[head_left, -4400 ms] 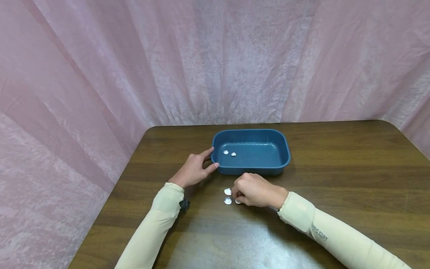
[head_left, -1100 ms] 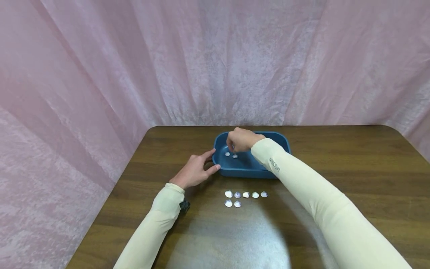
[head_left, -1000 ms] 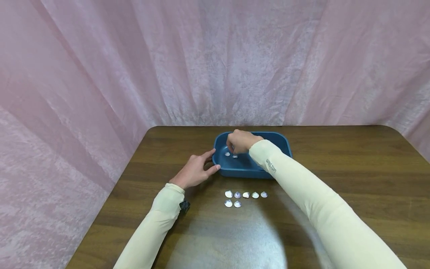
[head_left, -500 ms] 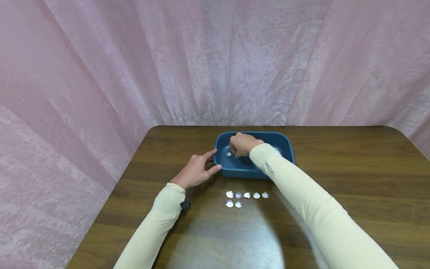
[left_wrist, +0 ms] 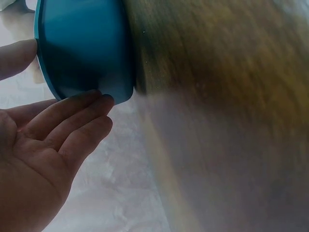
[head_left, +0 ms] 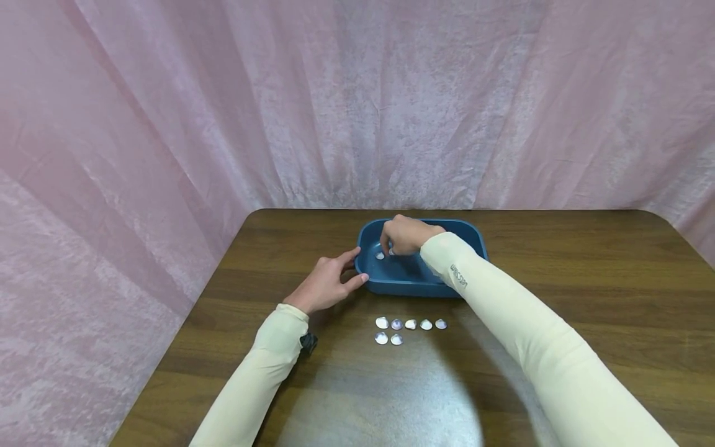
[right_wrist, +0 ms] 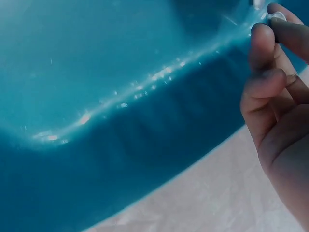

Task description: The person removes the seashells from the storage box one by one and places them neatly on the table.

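My right hand (head_left: 410, 234) is inside the blue plastic tub (head_left: 419, 289), near its left end. Its thumb and fingertips pinch a small white seashell (right_wrist: 277, 17), seen close up in the right wrist view. Beside those fingertips, another shell (head_left: 380, 256) lies on the tub floor. My left hand (head_left: 324, 285) is at the tub's left end, thumb on the front corner of the rim and fingers against the outer wall. In the left wrist view, these extended fingers (left_wrist: 72, 121) touch the tub's side.
In front of the tub, several pale shells (head_left: 411, 324) lie in a row on the brown wooden table (head_left: 558, 298). Two more shells (head_left: 382, 338) form a second row nearer me, at its left end. A pink curtain (head_left: 357, 124) hangs behind the table.
From the table rows, my right hand has moved into the tub. Over the last half second it has risen slightly with one of the two shells there. The left hand stays at the tub.
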The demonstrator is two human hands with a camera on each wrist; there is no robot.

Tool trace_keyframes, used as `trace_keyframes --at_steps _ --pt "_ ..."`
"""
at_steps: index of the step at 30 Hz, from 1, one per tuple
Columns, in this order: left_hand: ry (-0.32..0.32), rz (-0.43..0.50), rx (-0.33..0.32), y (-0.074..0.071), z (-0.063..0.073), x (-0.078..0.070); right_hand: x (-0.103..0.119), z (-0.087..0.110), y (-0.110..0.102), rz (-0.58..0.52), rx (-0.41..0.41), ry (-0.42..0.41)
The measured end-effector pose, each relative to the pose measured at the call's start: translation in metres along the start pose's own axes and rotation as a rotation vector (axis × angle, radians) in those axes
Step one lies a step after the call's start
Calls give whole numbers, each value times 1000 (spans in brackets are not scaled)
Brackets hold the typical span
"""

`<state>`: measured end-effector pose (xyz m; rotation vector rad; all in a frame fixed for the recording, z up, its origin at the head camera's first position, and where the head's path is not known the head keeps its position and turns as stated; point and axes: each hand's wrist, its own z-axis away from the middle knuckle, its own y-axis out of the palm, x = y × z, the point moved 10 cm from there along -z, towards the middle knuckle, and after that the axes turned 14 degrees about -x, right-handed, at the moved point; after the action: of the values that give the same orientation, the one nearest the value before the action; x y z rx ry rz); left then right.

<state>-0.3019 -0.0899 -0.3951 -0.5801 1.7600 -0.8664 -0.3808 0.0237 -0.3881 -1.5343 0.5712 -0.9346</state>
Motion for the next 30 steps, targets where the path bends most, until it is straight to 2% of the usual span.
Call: trace_keyframes --at_steps 13,22,30 --pt "14 8 -7 -2 0 -3 14 26 -29 -60 -49 -117" --pt "11 7 -1 -1 0 -2 22 49 -39 -141 -36 -146" --pt "-6 -7 2 -1 0 -2 27 77 -48 -257 -81 -169"
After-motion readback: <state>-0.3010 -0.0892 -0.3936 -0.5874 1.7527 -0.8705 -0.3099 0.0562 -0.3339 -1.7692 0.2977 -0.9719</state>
